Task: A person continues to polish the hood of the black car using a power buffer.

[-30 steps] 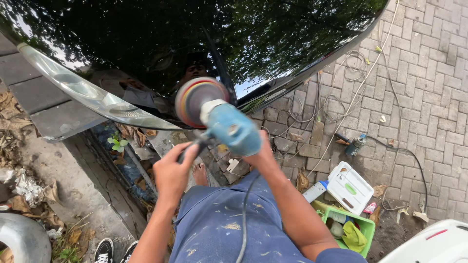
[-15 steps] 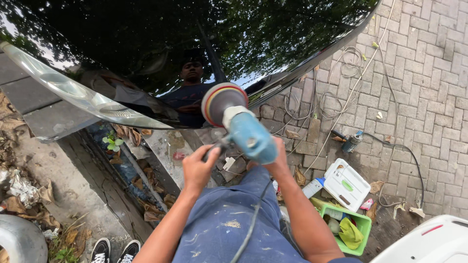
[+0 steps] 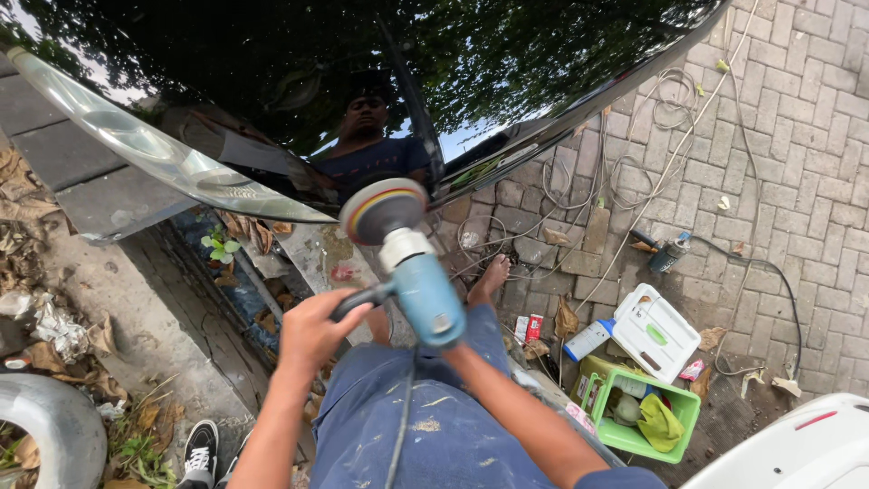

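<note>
Left hand [image 3: 312,330] closed on polisher [image 3: 412,272] side handle; right hand hidden beneath body, probably gripping; pad axis points toward black car panel [image 3: 362,72].

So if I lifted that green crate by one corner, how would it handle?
The green crate looks like thin open-sided plastic, so it may flex some. It holds a yellow cloth and small containers, probably light, but loose items could slide. It sits on uneven paving, so pushing may snag.

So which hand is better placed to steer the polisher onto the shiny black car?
Probably the left hand. It grips the side handle, out in the open near the pad, which faces the black car. The right hand is hidden behind the blue polisher.
</note>
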